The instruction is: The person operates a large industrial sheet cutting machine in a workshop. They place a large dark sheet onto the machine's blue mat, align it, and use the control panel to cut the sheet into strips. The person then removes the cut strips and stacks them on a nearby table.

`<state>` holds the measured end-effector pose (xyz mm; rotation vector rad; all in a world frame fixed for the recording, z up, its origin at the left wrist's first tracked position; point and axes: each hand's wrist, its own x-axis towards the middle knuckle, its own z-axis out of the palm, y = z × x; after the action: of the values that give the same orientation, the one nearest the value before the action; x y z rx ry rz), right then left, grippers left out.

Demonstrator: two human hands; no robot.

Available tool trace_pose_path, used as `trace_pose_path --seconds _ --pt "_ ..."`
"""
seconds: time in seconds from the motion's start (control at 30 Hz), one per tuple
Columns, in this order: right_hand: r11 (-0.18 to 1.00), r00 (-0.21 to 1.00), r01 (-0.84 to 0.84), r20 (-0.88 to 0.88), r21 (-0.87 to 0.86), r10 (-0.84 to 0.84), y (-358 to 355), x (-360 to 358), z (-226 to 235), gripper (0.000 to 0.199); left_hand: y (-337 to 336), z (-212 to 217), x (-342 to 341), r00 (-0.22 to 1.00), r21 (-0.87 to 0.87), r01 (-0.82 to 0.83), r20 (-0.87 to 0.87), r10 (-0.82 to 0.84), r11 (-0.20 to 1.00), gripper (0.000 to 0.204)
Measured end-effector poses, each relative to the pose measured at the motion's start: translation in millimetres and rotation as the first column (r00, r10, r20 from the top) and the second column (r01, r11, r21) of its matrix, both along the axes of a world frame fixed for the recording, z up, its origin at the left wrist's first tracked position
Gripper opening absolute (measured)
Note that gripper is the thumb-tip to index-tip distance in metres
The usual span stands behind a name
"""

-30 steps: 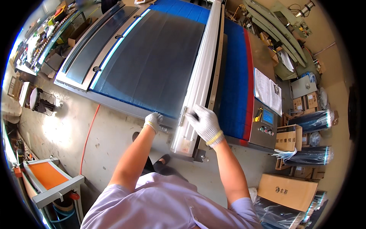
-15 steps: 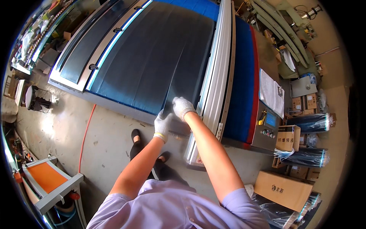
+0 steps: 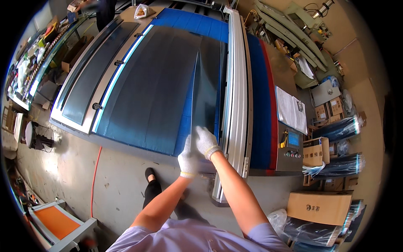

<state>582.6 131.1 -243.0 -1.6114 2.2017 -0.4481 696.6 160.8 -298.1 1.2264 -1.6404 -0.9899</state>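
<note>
A wide black sheet [image 3: 145, 86], smooth and split into long strips, lies over the blue bed [image 3: 183, 126] of a large flat machine. One dark strip [image 3: 208, 94] at its right side is raised and curled along its left edge, so blue bed shows beneath. My left hand [image 3: 187, 160], in a white knit glove, is closed on the near end of this strip. Beside it and slightly farther off, my right hand [image 3: 207, 143], gloved alike, is closed on the strip's near end too. Fingertips of both hands are partly hidden by the gloves and strip.
Right of the strip runs a long metal gantry beam [image 3: 237, 92]. Beyond it stand a control panel [image 3: 292, 140] and a clipboard with papers [image 3: 291, 108]. Cartons [image 3: 320, 208] and wrapped rolls lie at right. A red hose [image 3: 95, 185] crosses the floor. Another person stands at the far left.
The right-hand strip has been lifted and pulled toward me, its left edge curling up and baring blue bed. Both hands have come nearer to my body. The view has shifted too.
</note>
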Motion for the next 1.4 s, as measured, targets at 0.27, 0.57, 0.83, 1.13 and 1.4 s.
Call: trace_pose_path --seconds 0.27,0.57,0.83,1.13,1.4 --pt "0.886 0.968 0.226 0.195 -0.404 -0.158 -3.8 32.8 -15.1 0.036 -27.3 27.0 77.7 0.997 0.032 -0.041 -0.069 0.044 0.999 0.046" --pt "0.855 0.142 0.498 0.959 0.145 -0.246 6.4 33.7 -84.4 0.050 -46.0 75.7 148.0 0.997 -0.093 0.053 -0.052 -0.059 0.994 0.039" --pt "0.906 0.497 0.416 0.854 -0.081 -0.152 -114.4 125.0 -99.8 0.045 -117.2 5.9 239.1 0.884 0.438 -0.263 -0.249 0.396 0.860 0.027" --pt "0.875 0.518 0.474 0.772 0.099 -0.368 -173.4 185.8 -116.3 0.041 -161.6 -54.3 297.7 0.702 0.823 -0.189 -0.268 0.659 0.535 0.017" --pt "0.873 0.715 0.484 0.604 -0.065 -0.352 -181.1 178.0 -130.4 0.009 -162.0 -55.0 302.8 0.559 0.857 -0.184 -0.311 0.769 0.481 0.030"
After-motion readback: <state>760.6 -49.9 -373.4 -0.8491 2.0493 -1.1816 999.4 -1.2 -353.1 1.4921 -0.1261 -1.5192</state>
